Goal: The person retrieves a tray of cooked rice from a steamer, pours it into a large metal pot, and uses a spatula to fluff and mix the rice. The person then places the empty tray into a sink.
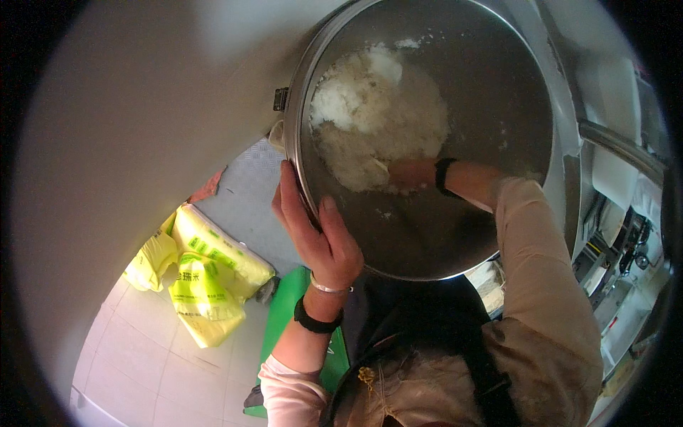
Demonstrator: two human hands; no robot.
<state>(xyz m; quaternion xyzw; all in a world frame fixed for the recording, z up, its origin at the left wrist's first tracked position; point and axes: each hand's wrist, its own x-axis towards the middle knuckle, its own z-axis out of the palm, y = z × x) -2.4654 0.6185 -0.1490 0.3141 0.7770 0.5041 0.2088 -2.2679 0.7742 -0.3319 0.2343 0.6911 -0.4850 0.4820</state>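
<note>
A large round stainless-steel pot [491, 80] is tilted before me, its mouth facing up towards the camera. White cooked-looking rice [363, 101] lies in a clump at the pot's left side, with loose grains stuck to the wall. My left hand [331, 245] holds the pot's rim at the lower left, thumb inside and fingers outside. Reaching into the pot from the right, my right hand [411, 175] is at the lower edge of the rice. Its fingers are shadowed and partly hidden; a pale edge shows beside them, too unclear to name.
Yellow plastic bags [208, 293] with green print lie on the tiled floor [181, 368] at the left. A green bag or box [283, 315] stands close to my left forearm. On the right, a metal bar [621, 147] and cluttered shelving [613, 245] border the space.
</note>
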